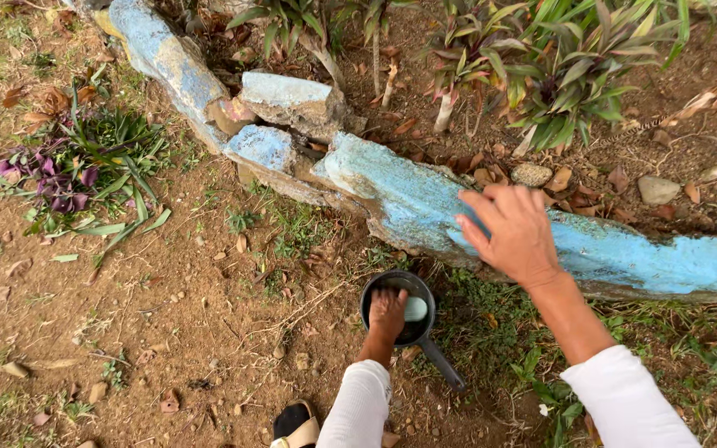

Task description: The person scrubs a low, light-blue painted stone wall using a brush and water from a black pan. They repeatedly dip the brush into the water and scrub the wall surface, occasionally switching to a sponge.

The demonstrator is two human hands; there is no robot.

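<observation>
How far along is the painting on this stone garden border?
Done: much of the stone border is already coated light blue, patchy in places. In hand: the left hand reaches into the dark dipper of paint on the ground, while the right hand rests on the blue surface. Left: bare brown patches near the broken stones.

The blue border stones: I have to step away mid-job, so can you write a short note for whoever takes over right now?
Left hand: down in the dark pot on the ground, fingers on a pale lump inside it; whether they grip it cannot be told.
Right hand: open, palm on the blue border stone, holding nothing.
Done: the stones show blue, patchy and worn in places.
Left: bare grey patches on the stones toward the upper left.
A sandal sits beside the pot.
</observation>
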